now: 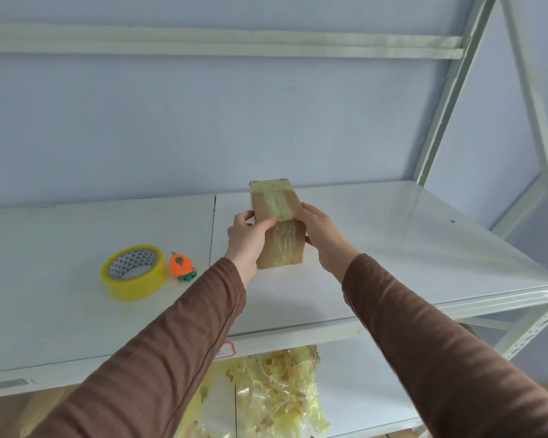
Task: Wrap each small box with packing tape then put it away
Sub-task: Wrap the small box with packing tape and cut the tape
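On the white metal shelf (377, 248), a tall cardboard box (280, 229) is standing on end between both hands, the left hand (247, 237) closing around its left side with the thumb pressing across the front, the right hand (321, 233) bracing the right edge, probably to smooth the yellowish tape already running over its top and front. Well to the left, a yellow tape roll (133, 272) and an orange carrot-shaped cutter (181, 266) are lying within easy reach, while the box's back is staying hidden, and the crumpled tape scraps (279, 393) below are being cut off by the sleeves.
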